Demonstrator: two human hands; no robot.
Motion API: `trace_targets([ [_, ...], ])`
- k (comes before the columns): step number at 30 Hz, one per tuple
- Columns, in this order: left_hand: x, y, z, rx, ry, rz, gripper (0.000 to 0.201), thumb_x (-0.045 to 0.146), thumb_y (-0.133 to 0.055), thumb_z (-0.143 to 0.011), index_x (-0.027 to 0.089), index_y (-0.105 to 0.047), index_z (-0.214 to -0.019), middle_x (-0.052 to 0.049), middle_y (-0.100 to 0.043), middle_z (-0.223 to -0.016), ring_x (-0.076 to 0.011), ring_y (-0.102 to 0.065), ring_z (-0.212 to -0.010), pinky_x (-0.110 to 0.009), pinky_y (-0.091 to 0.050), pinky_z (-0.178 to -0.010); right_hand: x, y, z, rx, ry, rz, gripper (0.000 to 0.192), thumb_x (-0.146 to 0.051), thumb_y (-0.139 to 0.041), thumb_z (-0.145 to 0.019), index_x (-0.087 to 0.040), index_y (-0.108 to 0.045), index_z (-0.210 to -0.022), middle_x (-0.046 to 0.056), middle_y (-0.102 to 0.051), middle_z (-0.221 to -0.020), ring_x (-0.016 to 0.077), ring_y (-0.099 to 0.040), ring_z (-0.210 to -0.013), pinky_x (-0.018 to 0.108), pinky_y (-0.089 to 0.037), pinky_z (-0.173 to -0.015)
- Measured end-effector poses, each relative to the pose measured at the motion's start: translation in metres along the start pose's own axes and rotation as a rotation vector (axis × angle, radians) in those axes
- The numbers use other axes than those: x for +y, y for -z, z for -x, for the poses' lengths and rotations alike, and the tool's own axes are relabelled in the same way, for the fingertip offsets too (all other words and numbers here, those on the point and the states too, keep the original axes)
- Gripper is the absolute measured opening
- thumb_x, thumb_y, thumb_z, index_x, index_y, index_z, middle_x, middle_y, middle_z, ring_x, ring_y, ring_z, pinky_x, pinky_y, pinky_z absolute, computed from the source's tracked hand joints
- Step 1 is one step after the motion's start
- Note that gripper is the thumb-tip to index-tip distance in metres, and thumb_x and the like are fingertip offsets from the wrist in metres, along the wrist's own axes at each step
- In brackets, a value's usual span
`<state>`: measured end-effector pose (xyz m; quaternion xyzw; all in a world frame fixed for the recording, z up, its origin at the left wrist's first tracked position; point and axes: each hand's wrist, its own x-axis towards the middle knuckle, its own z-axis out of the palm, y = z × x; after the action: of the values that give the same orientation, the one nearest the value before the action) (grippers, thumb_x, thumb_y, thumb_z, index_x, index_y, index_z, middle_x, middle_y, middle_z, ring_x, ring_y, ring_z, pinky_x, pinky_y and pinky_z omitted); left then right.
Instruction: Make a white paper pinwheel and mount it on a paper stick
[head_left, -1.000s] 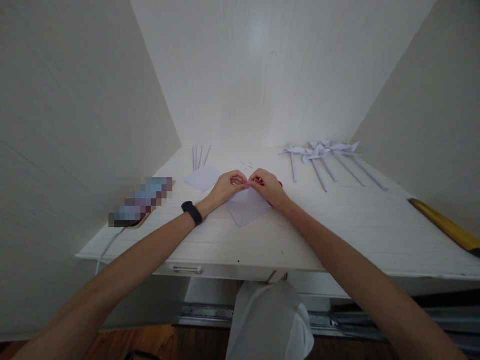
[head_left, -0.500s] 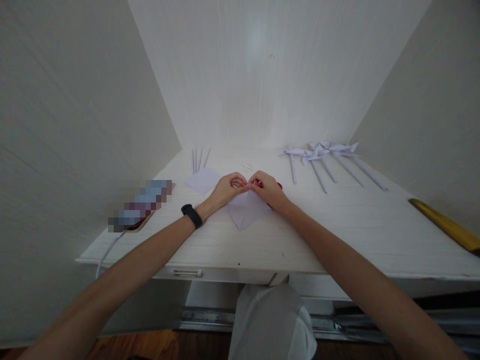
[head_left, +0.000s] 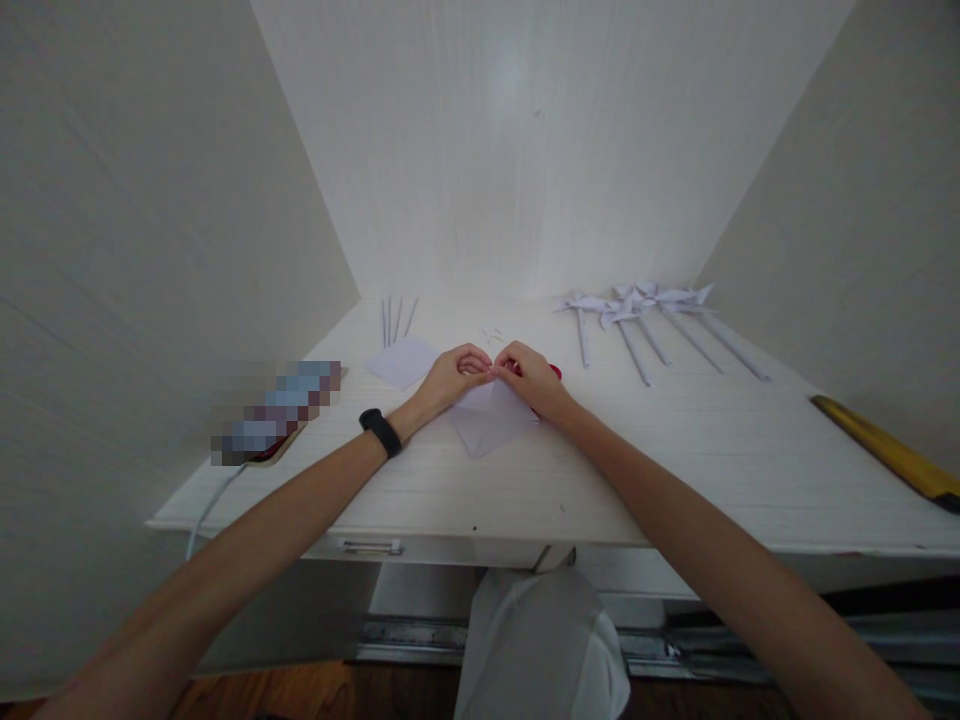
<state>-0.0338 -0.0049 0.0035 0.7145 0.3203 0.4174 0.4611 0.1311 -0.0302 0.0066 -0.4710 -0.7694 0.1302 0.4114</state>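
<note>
Pinching the upper corner of one white paper sheet (head_left: 487,425), the left hand (head_left: 448,377) and the right hand (head_left: 534,378) are meeting fingertip to fingertip over the middle of the desk (head_left: 675,450). Both hands are curling their fingers inward and gripping the sheet's top fold between thumb and forefinger, with the knuckles arching up and the wrists resting low on the desk. The sheet is lying in a diamond shape, its lower point aiming at the desk's front edge. Both forearms are stretching in from the front edge and converging on the sheet, and the left wrist is wearing one black band (head_left: 382,432).

A second loose paper square (head_left: 403,360) is lying flat just behind and to the left of the left hand. Behind that, near the back edge, thin paper sticks (head_left: 397,318) are lying side by side, probably four, though they are too fine to count surely. Toward the back right corner, about five paper pinwheels (head_left: 637,320) on their stems are lying in a row, their heads overlapping. Something red (head_left: 553,372) is peeking out from behind the right hand. One yellow strip (head_left: 885,455) is lying along the desk's right edge, and one blurred flat object (head_left: 274,412) is sitting near the left edge.
</note>
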Motion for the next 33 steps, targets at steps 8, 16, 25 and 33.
trace_targets([
  [8, -0.0021, 0.0004, 0.0005, 0.001, -0.002, 0.017, 0.025, 0.026, -0.072, -0.063, 0.014, -0.059, -0.08, -0.003, -0.065, -0.077, -0.011, -0.06, -0.071, -0.024, -0.044, -0.068, 0.0035, -0.0024, -0.0001, 0.013, 0.043, 0.002, 0.005, -0.019, -0.053, -0.079, -0.018, -0.053, -0.074, 0.001, -0.054, -0.077, 0.0128, -0.048, -0.071, 0.026, -0.037, -0.065],
  [16, -0.005, 0.0014, -0.0009, -0.014, 0.001, 0.042, 0.027, 0.028, -0.072, -0.064, 0.014, -0.058, -0.081, -0.002, -0.064, -0.074, -0.01, -0.058, -0.067, -0.023, -0.042, -0.063, 0.002, -0.001, 0.0005, 0.007, 0.084, 0.024, 0.005, -0.019, -0.055, -0.079, -0.017, -0.053, -0.075, 0.001, -0.052, -0.076, 0.0124, -0.047, -0.069, 0.025, -0.037, -0.063],
  [25, -0.0044, 0.0014, -0.0013, 0.005, 0.035, 0.075, 0.027, 0.027, -0.073, -0.061, 0.014, -0.058, -0.08, -0.003, -0.065, -0.077, -0.0108, -0.06, -0.069, -0.025, -0.044, -0.067, 0.0009, -0.0001, 0.0011, -0.002, 0.072, 0.015, 0.004, -0.018, -0.053, -0.078, -0.018, -0.052, -0.074, 0.002, -0.053, -0.078, 0.0131, -0.048, -0.07, 0.026, -0.038, -0.064],
  [33, -0.0055, 0.0014, -0.0015, -0.009, 0.038, 0.102, 0.026, 0.021, -0.072, -0.06, 0.014, -0.058, -0.081, -0.002, -0.064, -0.076, -0.0096, -0.059, -0.068, -0.025, -0.043, -0.068, 0.0008, 0.0013, -0.0002, 0.031, 0.03, 0.049, 0.008, -0.016, -0.051, -0.08, -0.017, -0.055, -0.073, 0.002, -0.054, -0.076, 0.013, -0.048, -0.071, 0.026, -0.037, -0.066],
])
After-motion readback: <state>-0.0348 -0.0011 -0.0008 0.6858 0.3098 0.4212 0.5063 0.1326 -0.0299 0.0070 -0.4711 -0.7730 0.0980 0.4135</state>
